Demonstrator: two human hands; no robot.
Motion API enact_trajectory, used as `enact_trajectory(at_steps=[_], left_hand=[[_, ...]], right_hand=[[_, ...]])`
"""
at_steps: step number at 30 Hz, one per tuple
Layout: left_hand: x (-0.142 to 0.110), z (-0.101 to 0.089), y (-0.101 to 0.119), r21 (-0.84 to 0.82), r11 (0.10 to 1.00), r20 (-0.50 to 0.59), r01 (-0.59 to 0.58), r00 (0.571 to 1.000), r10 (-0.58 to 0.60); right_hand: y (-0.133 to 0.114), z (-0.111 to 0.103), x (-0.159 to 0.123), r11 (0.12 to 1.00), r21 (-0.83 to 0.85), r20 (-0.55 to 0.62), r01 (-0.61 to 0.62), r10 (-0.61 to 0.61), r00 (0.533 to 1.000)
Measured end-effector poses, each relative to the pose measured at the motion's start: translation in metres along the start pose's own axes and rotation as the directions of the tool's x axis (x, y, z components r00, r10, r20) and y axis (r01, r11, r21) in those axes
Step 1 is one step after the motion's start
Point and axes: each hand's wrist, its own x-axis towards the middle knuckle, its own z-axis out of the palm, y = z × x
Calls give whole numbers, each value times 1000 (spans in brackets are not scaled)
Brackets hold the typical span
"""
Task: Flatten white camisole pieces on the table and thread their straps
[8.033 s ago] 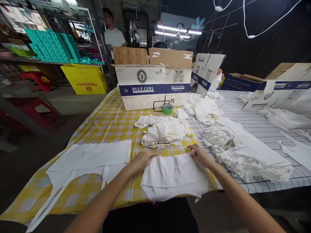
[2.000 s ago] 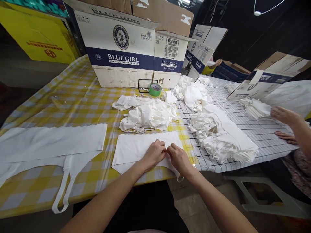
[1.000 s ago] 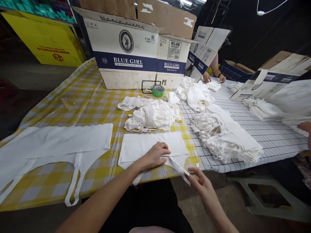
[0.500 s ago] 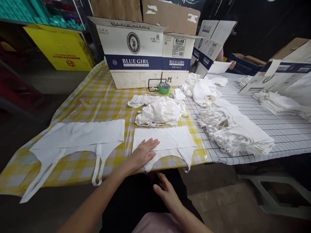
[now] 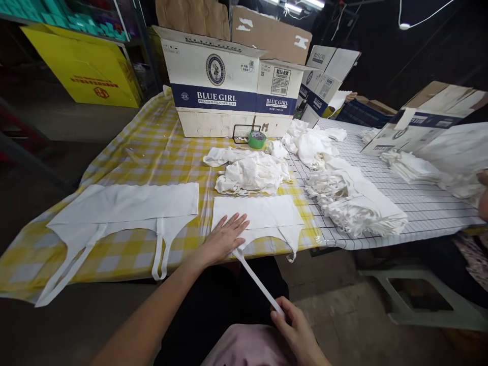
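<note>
A white strappy top lies on the yellow checked tablecloth right in front of me. My left hand rests flat on its left part, fingers stretched out. Below the table edge, my right hand pinches the end of a shoulder strap, which runs taut from the top's lower left corner. Further left, a second white top is spread out, its two looped straps towards me. Behind the nearer top sits a crumpled heap of white garments.
A large Blue Girl carton stands at the back, with green tape before it. To the right, a stack of white tops lies on the grid-patterned cloth. At the far right edge another person's hand shows. A stool stands below.
My right hand has taken hold of the strap and drawn it down and to the right. My left hand stays flat on the top. Another person's hand has appeared at the right edge.
</note>
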Motion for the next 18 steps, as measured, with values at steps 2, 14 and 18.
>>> enact_trajectory(at_steps=[2,14,18], left_hand=[[0,1,0,2,1000,0,5,1000,-5],[-2,-7,4,-5,1000,10,14,1000,-14],[0,-5,1,-16,1000,-14,5,1000,-5]], right_hand=[[-1,-9,-12,986,-165,-46,2,-10,999],[-11,-41,-29,953,-300,-23,-33,27,999],[-33,-53,-43,991,-116,56,-72,79,995]])
